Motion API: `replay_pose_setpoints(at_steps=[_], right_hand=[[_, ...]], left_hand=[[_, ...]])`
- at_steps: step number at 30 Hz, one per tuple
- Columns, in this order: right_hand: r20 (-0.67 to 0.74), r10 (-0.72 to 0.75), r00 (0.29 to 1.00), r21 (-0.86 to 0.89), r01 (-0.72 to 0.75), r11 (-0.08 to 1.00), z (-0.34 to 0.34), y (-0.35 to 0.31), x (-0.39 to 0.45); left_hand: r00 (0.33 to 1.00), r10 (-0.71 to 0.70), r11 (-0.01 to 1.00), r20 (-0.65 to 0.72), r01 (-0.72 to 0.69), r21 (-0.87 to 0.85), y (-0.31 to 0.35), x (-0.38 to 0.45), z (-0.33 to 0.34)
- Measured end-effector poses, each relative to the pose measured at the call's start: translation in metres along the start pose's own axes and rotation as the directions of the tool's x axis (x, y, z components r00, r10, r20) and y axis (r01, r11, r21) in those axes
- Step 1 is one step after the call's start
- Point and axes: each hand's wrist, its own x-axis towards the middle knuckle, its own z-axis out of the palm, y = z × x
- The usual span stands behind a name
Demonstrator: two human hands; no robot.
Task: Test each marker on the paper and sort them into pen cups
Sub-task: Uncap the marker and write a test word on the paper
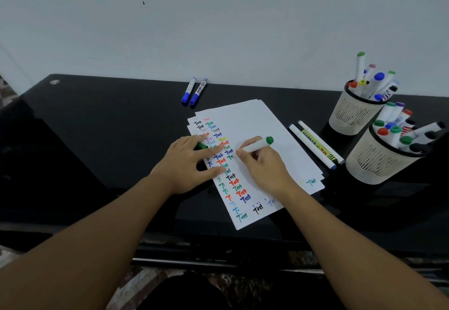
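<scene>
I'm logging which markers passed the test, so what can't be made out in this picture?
Head view only:
- Tip of the green marker: hidden by the right hand, so contact with the paper is unclear.
- Green cap: mostly under the left hand.
- Test words beneath both hands: covered.
- Pen cups: lower marker barrels hidden by the walls.
- Label print on the two blue markers: too small.
</scene>
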Motion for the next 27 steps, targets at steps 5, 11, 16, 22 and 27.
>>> replay_pose_setpoints(at_steps=[5, 11, 16, 22, 27], right_hand=[[-0.031, 0.005, 1.0, -0.004, -0.006, 1.0, -0.0006, -0.0008, -0.0015], [-0.022, 0.006, 1.0, -0.035, -0.007, 0.999, 0.0005, -0.0014, -0.0001], [-0.027, 0.01, 1.0, -0.043, -0.011, 0.999, -0.001, -0.0029, -0.0017], [-0.041, 0.016, 0.999, -0.001, -0.017, 1.0, -0.001, -0.003, -0.0008], [-0.031, 0.006, 0.999, -0.076, -0.008, 0.997, 0.0, -0.0027, -0.0005]], left_hand=[[1.0, -0.002, 1.0, 0.001, 0.002, -0.004, 0.0001, -0.0003, -0.0009], [1.0, 0.0, 1.0, -0.009, 0.0, -0.014, -0.0013, 0.0001, -0.0003], [1.0, 0.002, 1.0, -0.015, -0.002, -0.005, 0.0006, -0.0002, -0.0001], [1.0, 0.0, 1.0, -0.005, 0.0, -0.011, -0.0001, 0.0008, -0.0014], [1.0, -0.003, 1.0, 0.0, 0.003, -0.007, 0.0004, 0.0003, -0.0013]])
